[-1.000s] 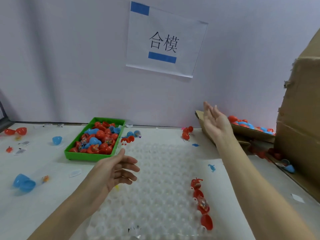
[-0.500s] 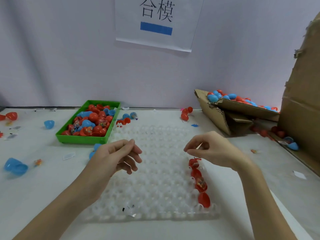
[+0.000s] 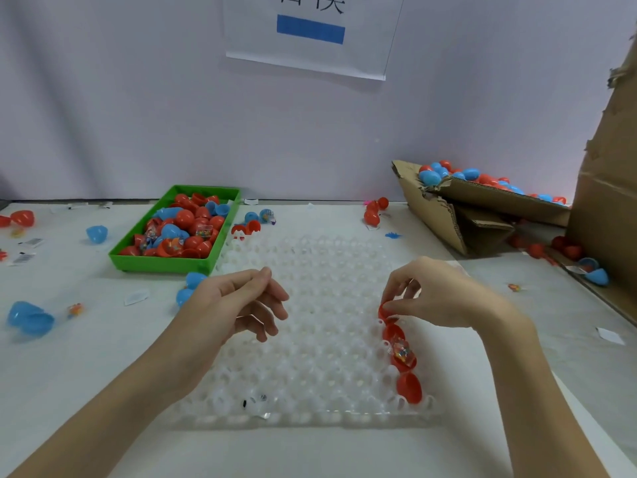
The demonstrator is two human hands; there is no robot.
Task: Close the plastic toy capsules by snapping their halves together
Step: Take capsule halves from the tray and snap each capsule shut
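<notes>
Honestly, barely started: my right hand (image 3: 444, 298) pinches the top red capsule (image 3: 385, 313) in the right-hand column of the white dimpled tray (image 3: 310, 339), my left hand (image 3: 238, 305) hovers loosely curled and empty. Green bin (image 3: 165, 262) looks full of halves.

On the white paper sign (image 3: 310, 36) taped to the wall I can see only the cut-off bottoms of two black characters above a blue bar, too cropped to read.
</notes>
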